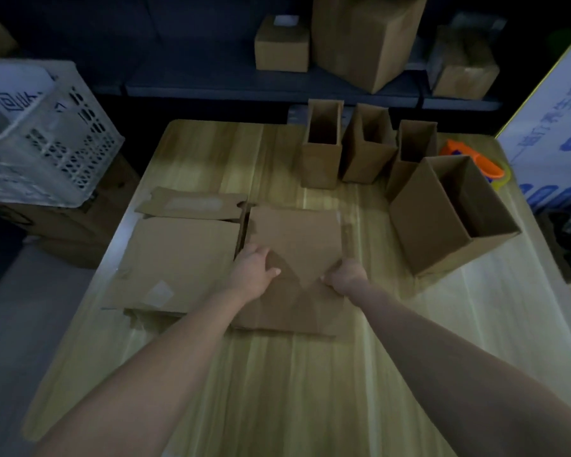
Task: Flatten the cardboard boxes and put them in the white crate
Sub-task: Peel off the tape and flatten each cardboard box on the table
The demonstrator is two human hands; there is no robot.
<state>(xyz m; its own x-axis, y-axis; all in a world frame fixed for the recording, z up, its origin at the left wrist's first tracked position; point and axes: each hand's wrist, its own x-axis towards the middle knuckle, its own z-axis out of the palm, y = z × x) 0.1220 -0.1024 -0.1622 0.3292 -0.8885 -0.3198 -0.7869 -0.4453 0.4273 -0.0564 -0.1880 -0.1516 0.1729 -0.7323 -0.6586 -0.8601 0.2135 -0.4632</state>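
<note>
The flattened brown cardboard box (pixel 294 258) lay on the pale wooden table (pixel 277 390) directly under both hands. It looked light, thin and fairly stiff along its panels, though likely to bend at the creases; its dry paper face should not be slippery. The sensible hold would be along opposite side edges, where the folded layers give something to pinch.

The left hand (pixel 254 272) rested on the sheet's left part, fingers curled over toward its edge and thumb lying across the top face. The right hand (pixel 346 277) sat on the right part, fingers bunched and tucked at the edge, thumb pointing inward. Both hands were partly closed and in contact with the cardboard; whether they were gripping it or only pressing it down could not be told in the dim light.

Just left of the left hand lay a second flat brown cardboard sheet (pixel 178 258). Beyond the right hand and to its right stood four open upright brown cardboard boxes (pixel 449 219), not yet flattened. The white perforated plastic crate (pixel 63 133) stood far to the left of the left hand, off the table.
</note>
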